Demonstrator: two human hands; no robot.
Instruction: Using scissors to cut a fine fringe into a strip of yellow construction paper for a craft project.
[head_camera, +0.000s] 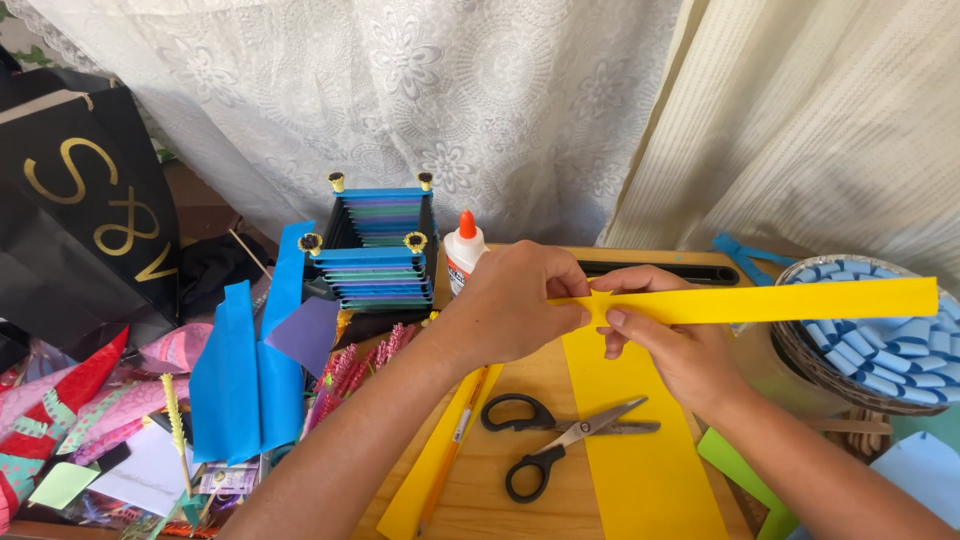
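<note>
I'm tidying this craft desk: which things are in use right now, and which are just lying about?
In use: yellow paper strip, pinched by left hand and right hand.

Lying about: scissors, glue bottle, yellow sheet, blue paper, basket of blue folded pieces, black bag.

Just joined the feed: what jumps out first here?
The long yellow paper strip held across the middle by both hands, left hand and right hand. Below them, black-handled scissors lie open on the wooden table, with a blue paper box behind on the left.
</note>
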